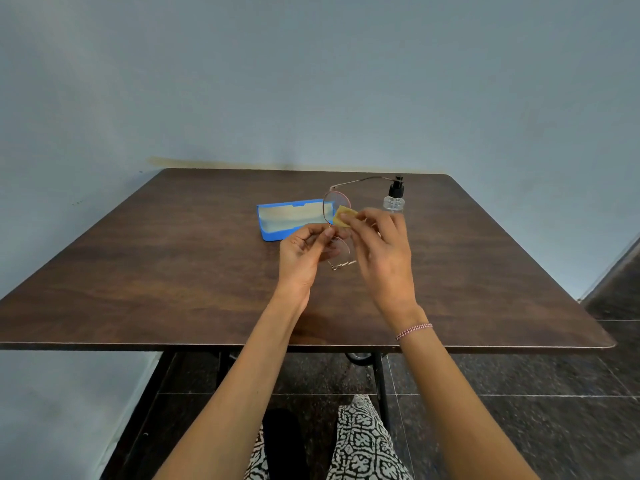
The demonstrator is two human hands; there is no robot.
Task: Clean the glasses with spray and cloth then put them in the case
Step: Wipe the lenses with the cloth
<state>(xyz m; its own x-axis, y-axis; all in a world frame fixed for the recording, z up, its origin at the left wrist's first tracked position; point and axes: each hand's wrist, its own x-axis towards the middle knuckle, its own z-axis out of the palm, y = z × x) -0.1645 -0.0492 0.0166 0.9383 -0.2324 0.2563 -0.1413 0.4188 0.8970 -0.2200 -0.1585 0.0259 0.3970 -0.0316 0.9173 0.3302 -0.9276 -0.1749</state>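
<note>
Head view, looking down across a dark wooden table (pixel 173 265). Beyond your left hand and a little to its left, the blue case (pixel 277 235) lies open on the table with its pale lining facing up. Your left hand (pixel 304 252) hovers above the table, thumb and fingertips pinched on the glasses (pixel 332 206) near the middle of the frame. The glasses are off the table, turned on end between your two hands. One round lens stands above your left fingertips, the other hangs below them, and a thin temple arm reaches away beyond your right hand. A small yellow cloth (pixel 343 215) sits against the upper lens, pinched in the fingers of your right hand (pixel 381 247). A thread bracelet (pixel 414 331) circles that wrist. Just beyond your right hand's fingers, a clear spray bottle (pixel 394 199) with a black pump top stands upright on the table.
</note>
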